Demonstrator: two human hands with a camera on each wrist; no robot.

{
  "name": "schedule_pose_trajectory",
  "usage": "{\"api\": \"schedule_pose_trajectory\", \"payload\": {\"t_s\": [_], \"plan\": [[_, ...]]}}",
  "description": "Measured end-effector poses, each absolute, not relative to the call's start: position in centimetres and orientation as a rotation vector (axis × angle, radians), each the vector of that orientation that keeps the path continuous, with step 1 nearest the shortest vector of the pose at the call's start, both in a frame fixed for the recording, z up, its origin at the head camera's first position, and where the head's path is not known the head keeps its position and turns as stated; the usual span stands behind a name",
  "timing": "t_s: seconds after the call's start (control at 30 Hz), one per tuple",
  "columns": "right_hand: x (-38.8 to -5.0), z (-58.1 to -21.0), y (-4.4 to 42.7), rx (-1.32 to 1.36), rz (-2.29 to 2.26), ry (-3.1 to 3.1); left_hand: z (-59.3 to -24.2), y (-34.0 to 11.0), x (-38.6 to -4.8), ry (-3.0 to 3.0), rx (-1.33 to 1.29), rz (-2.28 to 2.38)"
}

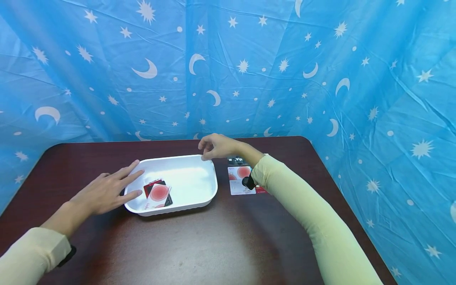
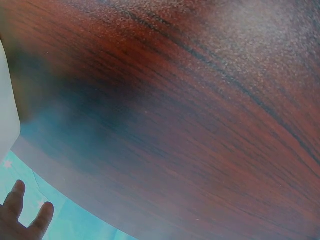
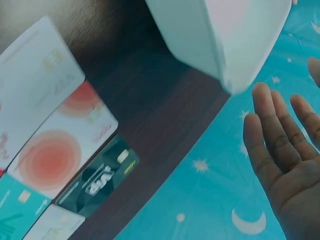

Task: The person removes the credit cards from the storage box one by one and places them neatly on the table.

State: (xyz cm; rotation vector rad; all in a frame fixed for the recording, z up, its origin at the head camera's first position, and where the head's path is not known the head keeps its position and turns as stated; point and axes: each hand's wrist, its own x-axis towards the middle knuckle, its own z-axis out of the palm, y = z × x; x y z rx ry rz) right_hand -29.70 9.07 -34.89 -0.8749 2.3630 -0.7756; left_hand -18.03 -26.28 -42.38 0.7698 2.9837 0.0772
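Over the wood-grain table, the left hand is held with fingers spread at the left rim of a white tray; whether the rim is pressed cannot be told. Overlapping plastic cards are contained in the tray's left part, and a card group is laid to its right, partly hidden by the right sleeve. Beyond, the right hand is held by the tray's far right corner, fingers loosely bent and slightly apart, before a blue moon-and-star curtain.
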Motion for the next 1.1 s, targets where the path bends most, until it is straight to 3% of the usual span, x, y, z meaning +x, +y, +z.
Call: {"api": "schedule_pose_trajectory", "payload": {"t_s": [0.4,1.1], "plan": [[-28.9,-36.2,4.4,-0.918,-0.723,2.283,-42.4,-26.6,-17.9,2.987,0.768,0.086],[-27.7,-37.8,-1.0,-0.704,-0.653,2.060,-42.4,-26.3,-17.9,2.985,0.760,0.089]]}}
